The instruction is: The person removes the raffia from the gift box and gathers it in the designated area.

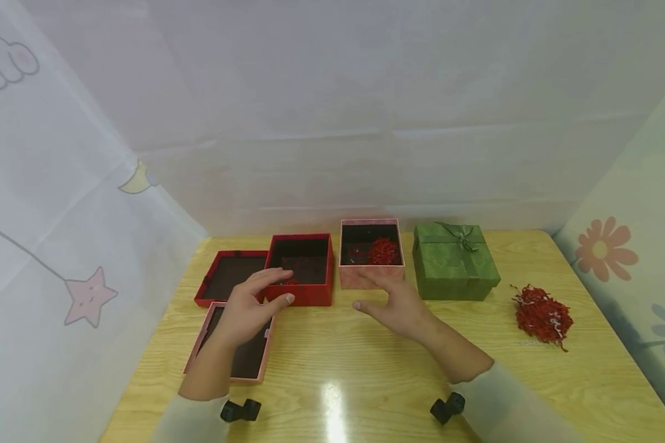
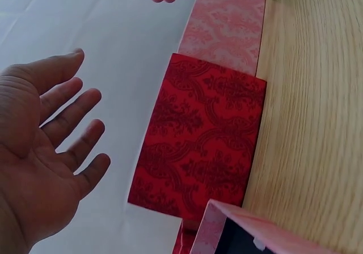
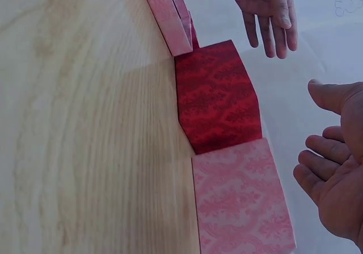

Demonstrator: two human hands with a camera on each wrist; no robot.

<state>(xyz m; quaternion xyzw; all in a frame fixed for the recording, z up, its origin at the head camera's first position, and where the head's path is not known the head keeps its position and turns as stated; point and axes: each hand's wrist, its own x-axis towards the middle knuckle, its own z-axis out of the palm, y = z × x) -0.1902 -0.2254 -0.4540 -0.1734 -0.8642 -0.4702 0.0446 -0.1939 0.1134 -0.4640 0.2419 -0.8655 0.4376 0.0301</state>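
My left hand is held in the air with its fingers spread, over the near side of an uncovered red box. Nothing is in its grasp. In the left wrist view, the palm faces the red patterned box wall. My right hand hovers before an uncovered pink box, fingers extended and holding nothing. Red paper shreds lie inside the pink box, on its right side. A few red bits show at the bottom of the red box. The right wrist view shows the pink patterned box wall beside the palm.
A red lid lies inside up left of the red box, with a pink lid nearer, partly behind my left forearm. Right of the pink box stands a closed green gift box with a bow. Red shredded paper is heaped at the right.
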